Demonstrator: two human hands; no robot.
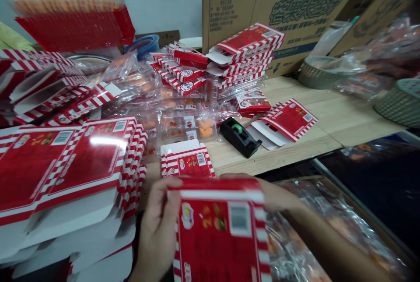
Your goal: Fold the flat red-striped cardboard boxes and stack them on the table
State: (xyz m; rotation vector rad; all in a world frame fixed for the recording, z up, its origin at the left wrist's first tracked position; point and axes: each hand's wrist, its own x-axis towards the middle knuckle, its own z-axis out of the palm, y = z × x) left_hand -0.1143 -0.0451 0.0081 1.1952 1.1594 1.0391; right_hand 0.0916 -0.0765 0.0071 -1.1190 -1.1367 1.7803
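Note:
A red-and-white striped carton (219,234) is held up close at the bottom middle, its printed face with a barcode turned toward me. My left hand (160,218) grips its left edge, thumb on the near face. Behind the carton's top right corner lies my right hand (267,190), its fingers mostly hidden by the carton. Just beyond stands a smaller striped carton (188,159). A black tape dispenser (240,136) with green tape sits on the wooden table (328,124), beside an open-flapped carton (290,120).
Stacks of flat cartons (82,163) fill the left side. Striped boxes (246,50) are piled before a big cardboard box (243,1). Clear packets (183,120) lie mid-table, and more bagged packets (302,234) sit below the table edge. Green baskets (320,72) stand at right.

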